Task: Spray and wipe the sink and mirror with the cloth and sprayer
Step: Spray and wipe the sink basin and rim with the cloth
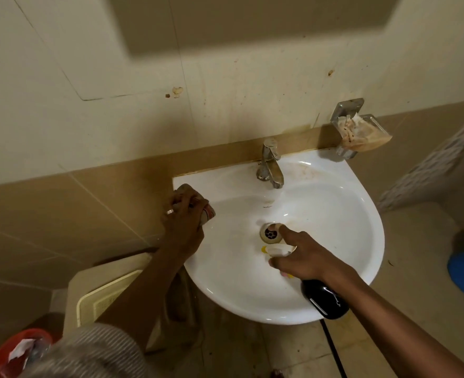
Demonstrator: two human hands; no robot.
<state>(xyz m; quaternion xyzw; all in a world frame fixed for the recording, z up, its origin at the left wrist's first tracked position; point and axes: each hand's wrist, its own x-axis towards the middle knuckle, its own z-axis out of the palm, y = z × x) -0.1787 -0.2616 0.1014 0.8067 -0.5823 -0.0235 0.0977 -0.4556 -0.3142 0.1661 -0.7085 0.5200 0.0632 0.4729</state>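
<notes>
A: Sink (334, 214)?
B: White, half-round basin on the tan tile wall. Brownish stains on the rim by the back edge, round drain w/ metal ring at the bottom centre.
A: Cloth (202, 204)?
B: Bunched up, greyish w/ red print, pressed on the sink's back-left rim. Mostly covered, so can't tell full shape.
A: Sprayer (278, 251)?
B: White head w/ a yellow bit, over the basin just in front of the drain. Body hidden.
A: Mirror?
B: Not in view.
</notes>
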